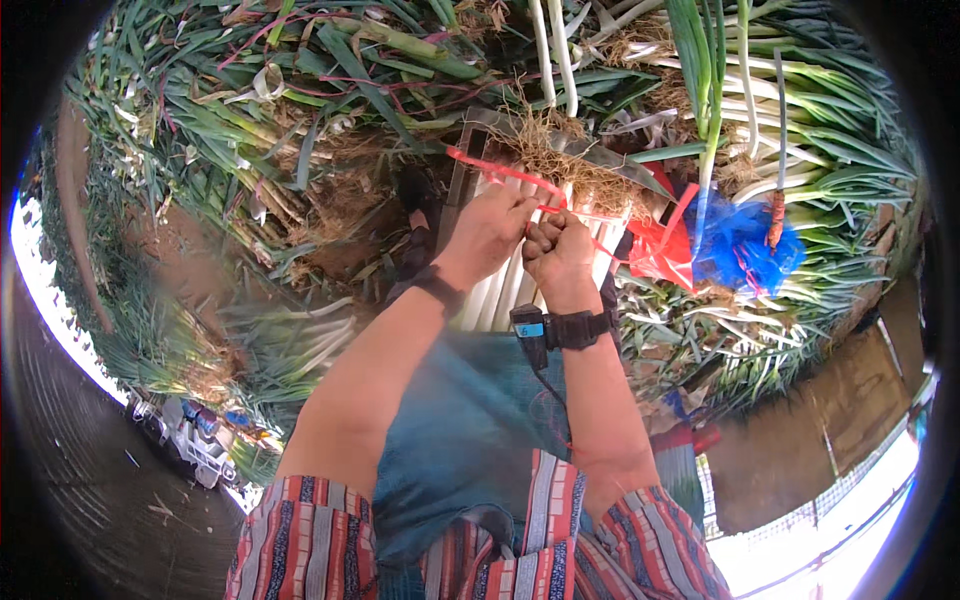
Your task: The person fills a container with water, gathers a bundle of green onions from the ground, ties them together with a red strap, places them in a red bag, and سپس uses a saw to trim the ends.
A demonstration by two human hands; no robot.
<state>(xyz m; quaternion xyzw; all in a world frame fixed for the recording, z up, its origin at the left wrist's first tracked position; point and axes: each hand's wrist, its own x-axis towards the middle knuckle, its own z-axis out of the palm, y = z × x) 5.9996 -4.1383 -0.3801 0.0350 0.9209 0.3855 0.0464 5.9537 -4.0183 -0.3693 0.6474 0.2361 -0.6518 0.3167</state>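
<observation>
In front of my lap lies a bundle of long green onions [490,300], white stalks toward me and brown tangled roots [560,152] at the far end. A red plastic strip [505,172] runs across the stalks just below the roots. My left hand [488,232] is closed, its fingertips pinching the strip over the bundle. Right beside it, my right hand [562,255] is curled into a fist on the strip. The hands nearly touch, and the fingers partly hide where the strip's ends cross. Blue-green cloth [450,410] covers my lap.
Right of the bundle are red plastic strips [662,252] and a crumpled blue plastic bag [745,245]. A thin tool with an orange-brown handle [776,218] stands there. Loose onions [820,160] spread right; a leafy heap [250,120] covers the left. Brown boards [850,420] lie lower right.
</observation>
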